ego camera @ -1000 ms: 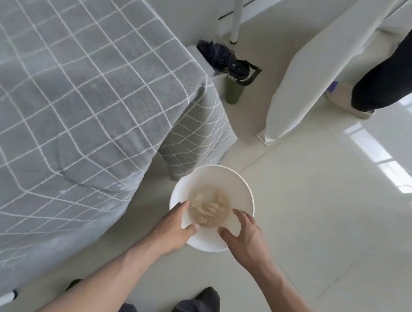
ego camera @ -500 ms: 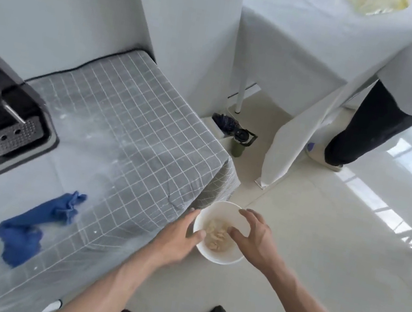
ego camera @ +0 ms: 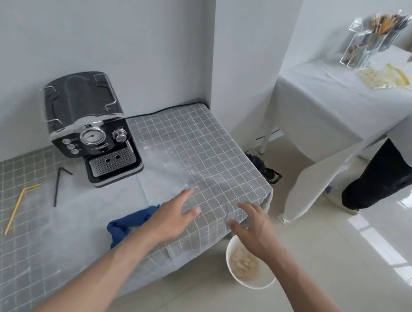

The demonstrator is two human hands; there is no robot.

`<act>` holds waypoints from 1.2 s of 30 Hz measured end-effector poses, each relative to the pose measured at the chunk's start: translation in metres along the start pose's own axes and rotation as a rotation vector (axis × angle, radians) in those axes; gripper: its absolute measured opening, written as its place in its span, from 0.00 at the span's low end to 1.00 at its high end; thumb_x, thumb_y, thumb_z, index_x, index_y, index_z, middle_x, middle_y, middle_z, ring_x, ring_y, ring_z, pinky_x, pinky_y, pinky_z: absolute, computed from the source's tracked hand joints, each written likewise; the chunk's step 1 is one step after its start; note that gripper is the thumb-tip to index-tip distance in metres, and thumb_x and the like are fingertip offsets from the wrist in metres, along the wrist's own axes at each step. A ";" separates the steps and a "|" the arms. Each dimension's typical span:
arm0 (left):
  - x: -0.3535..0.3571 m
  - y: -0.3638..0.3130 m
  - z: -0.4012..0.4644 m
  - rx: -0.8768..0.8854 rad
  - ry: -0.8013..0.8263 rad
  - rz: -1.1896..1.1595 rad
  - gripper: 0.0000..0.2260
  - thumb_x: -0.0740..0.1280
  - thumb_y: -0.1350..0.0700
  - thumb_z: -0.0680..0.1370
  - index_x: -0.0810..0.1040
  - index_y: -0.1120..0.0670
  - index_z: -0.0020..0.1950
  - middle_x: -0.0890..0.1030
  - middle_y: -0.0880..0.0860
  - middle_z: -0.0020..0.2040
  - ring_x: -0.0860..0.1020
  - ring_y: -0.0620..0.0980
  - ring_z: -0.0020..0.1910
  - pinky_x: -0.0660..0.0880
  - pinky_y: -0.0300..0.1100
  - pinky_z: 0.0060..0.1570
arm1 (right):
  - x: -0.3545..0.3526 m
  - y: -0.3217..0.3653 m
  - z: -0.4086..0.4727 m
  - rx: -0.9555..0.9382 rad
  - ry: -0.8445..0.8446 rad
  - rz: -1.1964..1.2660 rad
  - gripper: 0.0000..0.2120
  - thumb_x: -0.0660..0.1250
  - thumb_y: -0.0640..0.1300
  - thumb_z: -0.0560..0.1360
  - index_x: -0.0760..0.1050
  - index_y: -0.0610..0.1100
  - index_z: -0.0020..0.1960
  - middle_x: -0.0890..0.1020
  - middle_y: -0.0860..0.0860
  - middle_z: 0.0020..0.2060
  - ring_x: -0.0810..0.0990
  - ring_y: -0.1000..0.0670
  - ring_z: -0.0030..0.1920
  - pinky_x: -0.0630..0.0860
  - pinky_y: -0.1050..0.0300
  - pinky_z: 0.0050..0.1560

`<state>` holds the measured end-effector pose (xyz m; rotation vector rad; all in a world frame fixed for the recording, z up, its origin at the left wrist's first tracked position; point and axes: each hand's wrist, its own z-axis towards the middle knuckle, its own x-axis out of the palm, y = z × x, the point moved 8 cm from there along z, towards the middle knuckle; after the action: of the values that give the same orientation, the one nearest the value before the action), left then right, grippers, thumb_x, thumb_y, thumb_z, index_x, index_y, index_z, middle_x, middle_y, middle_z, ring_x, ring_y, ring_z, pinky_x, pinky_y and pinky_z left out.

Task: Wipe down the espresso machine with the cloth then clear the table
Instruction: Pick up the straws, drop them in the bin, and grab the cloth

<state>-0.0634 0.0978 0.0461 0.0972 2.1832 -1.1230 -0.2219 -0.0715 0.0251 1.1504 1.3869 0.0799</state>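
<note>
Both hands, left hand [ego camera: 173, 217] and right hand [ego camera: 255, 230], hover spread, gripping nothing; blue cloth [ego camera: 130, 222] just under the left wrist, seemingly untouched.

White walls [ego camera: 87, 11], glossy pale tiled floor [ego camera: 345, 263].

blue cloth [ego camera: 130, 222] perhaps half behind forearm

One espresso machine [ego camera: 89, 124] stands at centre left on one checked desk [ego camera: 199, 154]. Two straws lie at lower left: one yellow straw [ego camera: 20, 205], one black straw [ego camera: 58, 184]. One blue cloth [ego camera: 130, 222] and one white bowl [ego camera: 247, 273] sit near centre. One white-draped desk [ego camera: 333, 96] at upper right carries one clear holder [ego camera: 371, 39] and one yellow packet [ego camera: 384, 76].
</note>
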 end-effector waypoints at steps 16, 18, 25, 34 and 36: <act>-0.156 0.174 -0.102 -0.146 -0.283 -0.008 0.30 0.59 0.42 0.85 0.54 0.47 0.85 0.50 0.47 0.85 0.54 0.46 0.83 0.55 0.46 0.81 | 0.140 0.217 0.031 -0.244 0.205 -0.144 0.28 0.64 0.60 0.80 0.67 0.51 0.77 0.65 0.51 0.78 0.64 0.47 0.76 0.66 0.49 0.72; -0.169 0.196 -0.115 -0.181 -0.327 -0.028 0.30 0.59 0.41 0.85 0.54 0.47 0.85 0.50 0.47 0.85 0.54 0.47 0.83 0.55 0.47 0.81 | 0.158 0.240 0.038 -0.269 0.234 -0.152 0.27 0.65 0.59 0.80 0.68 0.50 0.76 0.66 0.51 0.77 0.66 0.48 0.74 0.68 0.50 0.71; -0.217 0.290 -0.147 -0.350 -0.466 -0.109 0.29 0.60 0.42 0.85 0.57 0.47 0.84 0.56 0.48 0.85 0.58 0.50 0.82 0.59 0.52 0.80 | 0.243 0.322 0.071 -0.407 0.386 -0.179 0.28 0.67 0.59 0.78 0.70 0.49 0.74 0.70 0.50 0.75 0.68 0.47 0.73 0.67 0.49 0.72; -0.277 0.394 -0.158 -0.575 -0.573 -0.162 0.26 0.62 0.46 0.85 0.63 0.50 0.81 0.68 0.51 0.80 0.71 0.53 0.75 0.70 0.53 0.73 | 0.364 0.409 0.126 -0.502 0.567 -0.256 0.26 0.66 0.58 0.80 0.71 0.48 0.74 0.73 0.51 0.72 0.72 0.47 0.70 0.72 0.49 0.68; -0.285 0.419 -0.152 -0.637 -0.571 -0.163 0.25 0.61 0.46 0.85 0.63 0.51 0.81 0.70 0.52 0.78 0.74 0.54 0.72 0.72 0.52 0.69 | 0.387 0.418 0.142 -0.484 0.562 -0.300 0.25 0.65 0.59 0.79 0.73 0.48 0.72 0.76 0.50 0.68 0.76 0.47 0.66 0.75 0.48 0.63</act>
<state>0.2233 0.5378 -0.0146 -0.6133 1.9284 -0.4063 0.2279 0.3042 -0.0066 0.5191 1.8870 0.5266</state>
